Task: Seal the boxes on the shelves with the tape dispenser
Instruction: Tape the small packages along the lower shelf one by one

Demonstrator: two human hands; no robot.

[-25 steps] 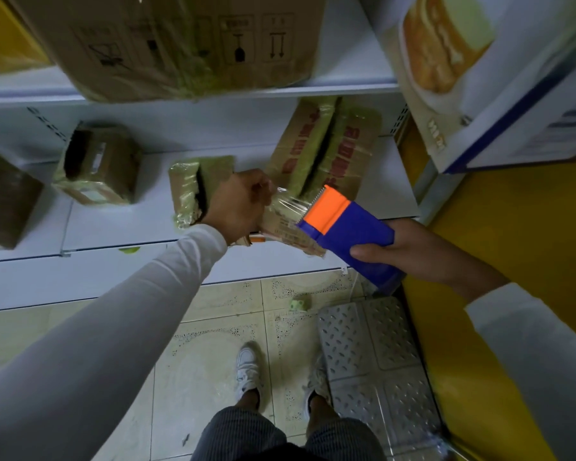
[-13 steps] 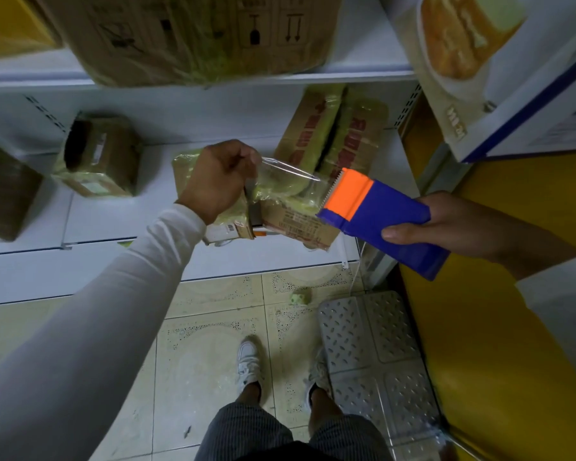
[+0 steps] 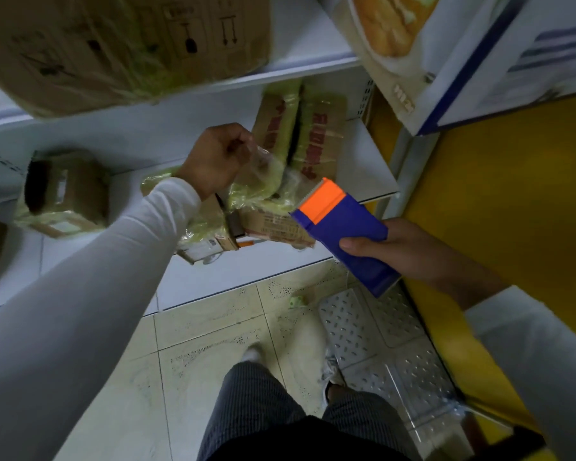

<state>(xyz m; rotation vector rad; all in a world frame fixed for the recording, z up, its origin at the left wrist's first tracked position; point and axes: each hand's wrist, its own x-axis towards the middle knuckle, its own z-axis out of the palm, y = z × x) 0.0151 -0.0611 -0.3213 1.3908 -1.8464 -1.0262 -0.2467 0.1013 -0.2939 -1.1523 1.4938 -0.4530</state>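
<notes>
My right hand (image 3: 389, 247) grips a blue tape dispenser (image 3: 343, 232) with an orange head, held over the front edge of the lower shelf. My left hand (image 3: 218, 159) pinches the free end of clear tape (image 3: 266, 164) that stretches from the dispenser's head, up and to the left. Below the tape lies a small cardboard box (image 3: 270, 224) wrapped in yellowish tape, at the shelf's front. A second taped box (image 3: 300, 134) with red print leans against the back of the shelf.
A white lower shelf (image 3: 193, 281) also carries an open-ended box (image 3: 64, 191) at the left. A large carton (image 3: 120, 44) sits on the upper shelf, a printed white carton (image 3: 463, 54) at top right. A yellow panel (image 3: 499, 207) and metal step (image 3: 379, 337) lie right of my feet.
My left hand has risen and pulled the tape end up and away from the dispenser. My right hand with the dispenser shifted slightly right and down.
</notes>
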